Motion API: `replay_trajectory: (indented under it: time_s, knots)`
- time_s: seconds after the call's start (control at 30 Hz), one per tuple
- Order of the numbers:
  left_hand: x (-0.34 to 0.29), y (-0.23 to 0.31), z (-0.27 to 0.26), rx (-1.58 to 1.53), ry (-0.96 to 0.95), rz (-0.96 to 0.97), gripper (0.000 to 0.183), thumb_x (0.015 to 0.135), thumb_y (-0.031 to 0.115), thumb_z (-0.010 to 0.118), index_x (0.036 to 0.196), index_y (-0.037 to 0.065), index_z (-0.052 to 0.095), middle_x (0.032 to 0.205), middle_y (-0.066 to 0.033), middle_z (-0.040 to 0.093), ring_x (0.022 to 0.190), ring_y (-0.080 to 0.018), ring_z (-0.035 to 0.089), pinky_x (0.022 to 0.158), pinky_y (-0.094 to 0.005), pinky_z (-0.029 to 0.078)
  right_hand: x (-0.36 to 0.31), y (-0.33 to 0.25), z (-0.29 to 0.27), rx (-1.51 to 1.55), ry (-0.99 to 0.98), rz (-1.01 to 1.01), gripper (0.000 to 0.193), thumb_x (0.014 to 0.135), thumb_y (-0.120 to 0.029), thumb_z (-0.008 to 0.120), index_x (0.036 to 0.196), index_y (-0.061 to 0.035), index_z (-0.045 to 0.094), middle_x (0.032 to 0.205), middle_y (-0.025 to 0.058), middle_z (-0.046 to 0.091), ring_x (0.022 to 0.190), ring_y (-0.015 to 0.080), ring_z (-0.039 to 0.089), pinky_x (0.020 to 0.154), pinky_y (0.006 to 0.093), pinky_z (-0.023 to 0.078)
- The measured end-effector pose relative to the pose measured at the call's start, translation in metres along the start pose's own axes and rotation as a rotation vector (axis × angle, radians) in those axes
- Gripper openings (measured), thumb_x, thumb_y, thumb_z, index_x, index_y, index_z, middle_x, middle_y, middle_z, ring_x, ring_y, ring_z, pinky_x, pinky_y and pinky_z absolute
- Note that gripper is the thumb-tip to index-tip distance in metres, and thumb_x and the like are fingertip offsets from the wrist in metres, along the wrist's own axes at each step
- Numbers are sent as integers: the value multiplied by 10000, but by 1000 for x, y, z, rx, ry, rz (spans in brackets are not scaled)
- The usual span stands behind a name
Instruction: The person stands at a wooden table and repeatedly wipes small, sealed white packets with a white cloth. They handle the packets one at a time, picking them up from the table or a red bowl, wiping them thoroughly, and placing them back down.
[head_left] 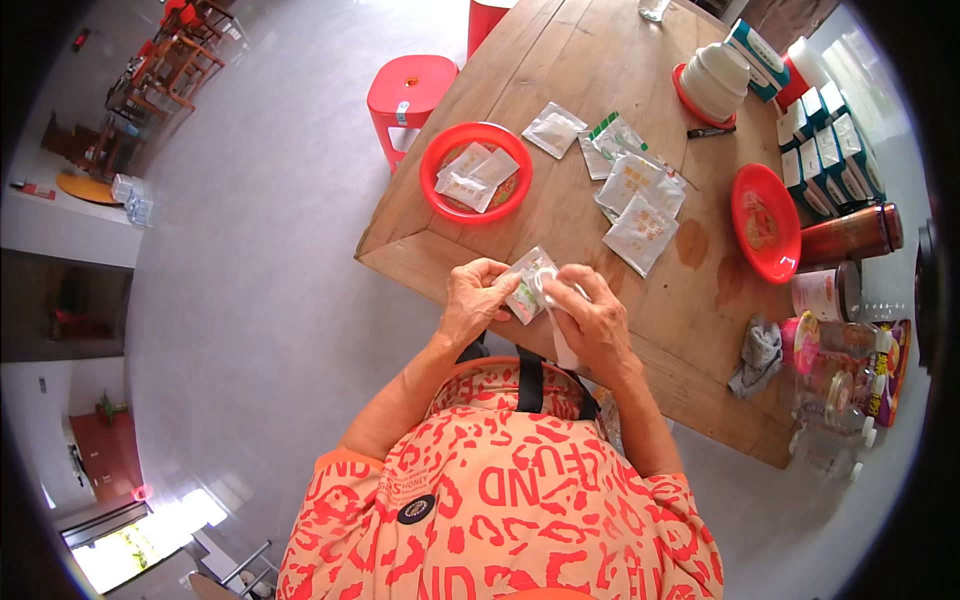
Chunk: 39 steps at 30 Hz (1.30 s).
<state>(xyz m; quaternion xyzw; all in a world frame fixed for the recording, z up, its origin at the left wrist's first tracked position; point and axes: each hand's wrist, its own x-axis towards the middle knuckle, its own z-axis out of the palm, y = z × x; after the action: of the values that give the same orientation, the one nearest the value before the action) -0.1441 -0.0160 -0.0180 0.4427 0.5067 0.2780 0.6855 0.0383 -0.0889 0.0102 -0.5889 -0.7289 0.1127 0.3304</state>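
One packet between two hands, at least eight more on the surface

The left hand (475, 300) is closed on one small packet (524, 298), thumb and fingers pinching its edge; this packet lies to the right of the round red basin (428, 165) and nearer the person. The right hand (593, 318) has curled fingers at the packet's other side and grips one white item (565, 345), too blurred to identify.

Inside the basin lie at least three white packets (466, 190). Just right of it on the wooden surface (480, 258) is one lone packet (554, 130); farther right, an overlapping pile (642, 235) shows at least four, one with a green edge.

Well right of the basin stand one second red basin (766, 255), one stack of white bowls (717, 75) in a red dish, one black marker (711, 132), one copper-coloured flask (850, 233), one grey cloth (757, 357) and at least six teal-and-white packs (815, 165). Beyond the basin, one red stool (412, 88) shows whole, with part of another red item (488, 25).
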Motion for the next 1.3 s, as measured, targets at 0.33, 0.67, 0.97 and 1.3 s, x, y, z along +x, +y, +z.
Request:
replay_trajectory:
  time_s: [0.33, 0.67, 0.97, 1.3]
  knots:
    - [5, -14, -3, -61, -37, 80, 179, 909, 124, 694, 1008, -19, 654, 832, -57, 708, 675, -79, 657, 485, -223, 550, -19, 12, -6, -94, -149, -9, 355, 784, -79, 706, 1133, -127, 660, 1111, 70, 594, 930, 274, 616, 759, 384, 543]
    - [2, -7, -2, -18, -24, 81, 200, 917, 167, 697, 1020, 2, 650, 851, -52, 710, 688, -82, 670, 494, -213, 561, -5, -10, 11, -33, -10, -110, 345, 744, -65, 670, 1086, -100, 652, 1082, 72, 609, 917, 268, 629, 715, 370, 557]
    - [-5, 4, -1, -26, -38, 114, 116, 936, 129, 667, 975, 21, 654, 842, -11, 680, 717, -54, 631, 517, -213, 540, -15, 24, 9, -47, 136, 118, 277, 772, -60, 699, 1045, -109, 691, 1058, 91, 617, 927, 278, 635, 738, 376, 551]
    - [36, 75, -32, 37, 216, 522, 76, 931, 69, 664, 983, 14, 667, 806, -19, 678, 702, -58, 619, 614, -226, 515, -4, 26, 17, -113, 254, 179, 314, 740, -47, 734, 1044, -103, 680, 1030, 92, 603, 903, 279, 640, 727, 380, 540]
